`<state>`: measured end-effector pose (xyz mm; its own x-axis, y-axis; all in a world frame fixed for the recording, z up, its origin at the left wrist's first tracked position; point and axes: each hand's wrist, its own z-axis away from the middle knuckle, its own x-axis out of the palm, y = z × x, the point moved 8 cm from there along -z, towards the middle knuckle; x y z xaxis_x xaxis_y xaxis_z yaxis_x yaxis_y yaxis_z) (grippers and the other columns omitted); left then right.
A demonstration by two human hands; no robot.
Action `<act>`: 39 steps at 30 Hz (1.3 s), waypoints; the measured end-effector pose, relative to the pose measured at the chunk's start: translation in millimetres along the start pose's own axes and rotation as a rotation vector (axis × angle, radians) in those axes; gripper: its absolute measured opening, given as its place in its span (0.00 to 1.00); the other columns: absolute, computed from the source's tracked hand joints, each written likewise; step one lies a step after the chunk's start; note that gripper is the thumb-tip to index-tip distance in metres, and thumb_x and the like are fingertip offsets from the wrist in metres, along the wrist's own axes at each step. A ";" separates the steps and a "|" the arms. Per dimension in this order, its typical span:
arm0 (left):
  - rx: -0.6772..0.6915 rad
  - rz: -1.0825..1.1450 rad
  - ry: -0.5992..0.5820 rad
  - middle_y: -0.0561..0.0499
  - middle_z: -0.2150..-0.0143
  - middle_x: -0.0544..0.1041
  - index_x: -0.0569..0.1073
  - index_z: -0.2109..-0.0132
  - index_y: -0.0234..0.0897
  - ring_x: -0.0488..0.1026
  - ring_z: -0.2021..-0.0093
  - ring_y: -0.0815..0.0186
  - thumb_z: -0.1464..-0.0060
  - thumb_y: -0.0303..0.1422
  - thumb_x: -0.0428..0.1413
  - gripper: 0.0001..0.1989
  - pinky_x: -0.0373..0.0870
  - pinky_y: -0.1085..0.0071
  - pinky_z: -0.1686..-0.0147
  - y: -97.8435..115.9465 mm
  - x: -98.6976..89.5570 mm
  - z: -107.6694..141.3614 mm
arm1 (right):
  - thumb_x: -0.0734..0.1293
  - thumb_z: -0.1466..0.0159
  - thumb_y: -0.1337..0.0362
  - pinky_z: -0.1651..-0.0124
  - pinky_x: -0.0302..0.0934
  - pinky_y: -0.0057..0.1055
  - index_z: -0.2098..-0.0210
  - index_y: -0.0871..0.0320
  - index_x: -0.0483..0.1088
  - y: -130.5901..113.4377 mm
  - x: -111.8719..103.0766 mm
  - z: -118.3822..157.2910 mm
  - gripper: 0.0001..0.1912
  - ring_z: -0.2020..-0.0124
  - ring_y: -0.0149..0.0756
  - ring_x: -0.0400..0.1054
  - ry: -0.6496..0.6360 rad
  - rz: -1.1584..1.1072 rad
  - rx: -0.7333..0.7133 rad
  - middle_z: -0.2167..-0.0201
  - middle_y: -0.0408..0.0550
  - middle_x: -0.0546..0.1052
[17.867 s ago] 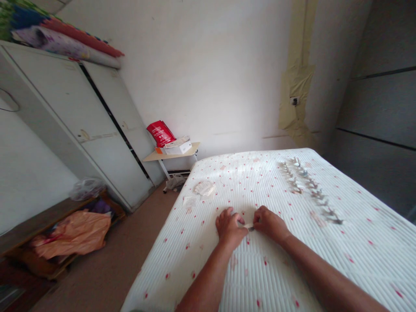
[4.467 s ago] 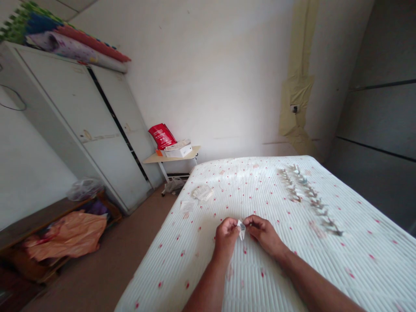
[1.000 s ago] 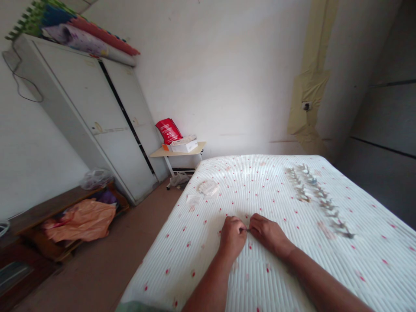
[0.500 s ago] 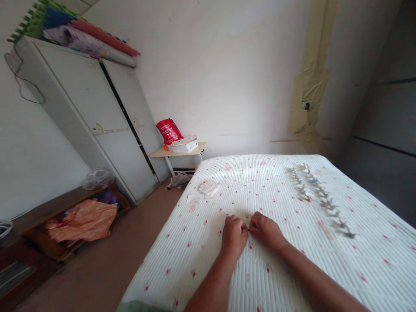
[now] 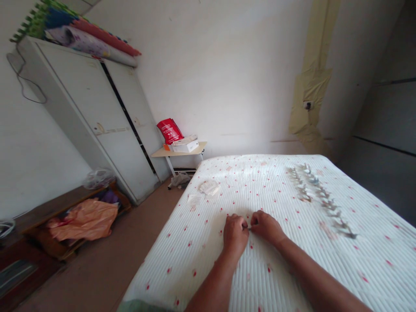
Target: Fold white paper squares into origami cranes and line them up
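Note:
Over the middle of the white dotted bedspread (image 5: 227, 268), my left hand (image 5: 236, 230) and my right hand (image 5: 264, 225) are close together. Both have their fingers pinched on a tiny dark piece (image 5: 248, 229) between them, too small to make out. On the right part of the bed stand two rows of small folded grey-white figures (image 5: 328, 203). A pile of thin paper pieces (image 5: 209, 187) lies on the left, with flat printed sheets (image 5: 195, 199) beside it.
Beyond the bed's left corner, a small table (image 5: 157, 152) holds a red bag (image 5: 169, 131) and a white box (image 5: 186, 146). A grey cabinet (image 5: 84, 95) stands at the left. Nearer, an orange plastic bag (image 5: 84, 221) lies on a low wooden shelf (image 5: 58, 200).
The fingers of my right hand have shifted slightly around the tiny piece. Otherwise the hands stay in nearly the same place, and the view has moved very little.

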<state>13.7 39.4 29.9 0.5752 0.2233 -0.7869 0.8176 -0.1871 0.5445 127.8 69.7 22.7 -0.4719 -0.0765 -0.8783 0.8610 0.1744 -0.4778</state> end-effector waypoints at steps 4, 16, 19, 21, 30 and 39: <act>-0.016 -0.030 -0.004 0.51 0.72 0.70 0.72 0.75 0.35 0.66 0.65 0.66 0.58 0.19 0.52 0.08 0.61 0.71 0.61 3.7 -2.3 -2.0 | 0.61 0.50 0.73 0.73 0.50 0.23 0.77 0.59 0.69 -0.8 -1.0 0.5 0.06 0.73 0.30 0.65 -0.004 -0.014 -0.001 0.74 0.45 0.72; -0.052 -0.075 -0.015 0.50 0.73 0.71 0.74 0.78 0.37 0.67 0.66 0.65 0.59 0.20 0.52 0.10 0.61 0.68 0.59 -0.8 -0.3 -9.1 | 0.64 0.51 0.68 0.73 0.51 0.24 0.77 0.58 0.69 4.1 2.8 -3.8 0.02 0.73 0.30 0.65 -0.014 -0.039 0.003 0.74 0.44 0.73; -0.056 -0.087 -0.011 0.50 0.73 0.71 0.74 0.77 0.37 0.67 0.66 0.65 0.59 0.20 0.52 0.10 0.61 0.68 0.59 -0.4 -0.8 -8.4 | 0.64 0.50 0.67 0.74 0.50 0.24 0.76 0.58 0.68 3.0 1.8 0.3 0.02 0.73 0.31 0.65 0.024 -0.003 0.041 0.74 0.44 0.72; -0.056 -0.091 -0.018 0.50 0.72 0.71 0.74 0.77 0.37 0.67 0.66 0.65 0.59 0.20 0.52 0.10 0.61 0.68 0.59 -0.2 -0.7 -8.5 | 0.63 0.50 0.68 0.74 0.49 0.24 0.76 0.58 0.68 1.6 1.7 1.3 0.02 0.73 0.31 0.65 0.031 0.006 0.041 0.73 0.45 0.72; 0.011 -0.012 0.015 0.52 0.73 0.71 0.73 0.76 0.36 0.66 0.66 0.66 0.58 0.19 0.53 0.09 0.59 0.67 0.56 -0.5 0.6 -4.1 | 0.59 0.51 0.75 0.62 0.58 0.24 0.70 0.58 0.72 5.4 0.5 -3.9 0.13 0.66 0.31 0.68 -0.029 -0.283 -0.208 0.69 0.45 0.75; 0.057 -0.102 0.094 0.51 0.70 0.68 0.70 0.72 0.37 0.63 0.62 0.65 0.55 0.21 0.53 0.07 0.60 0.70 0.60 6.8 -9.0 5.6 | 0.56 0.48 0.72 0.61 0.59 0.27 0.68 0.58 0.74 -3.6 -4.0 6.6 0.16 0.65 0.34 0.69 -0.018 -0.222 -0.292 0.67 0.47 0.77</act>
<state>13.9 30.8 39.0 0.4913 0.3322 -0.8051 0.8707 -0.2118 0.4439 127.8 62.9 27.8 -0.6356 -0.1604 -0.7551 0.6464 0.4241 -0.6342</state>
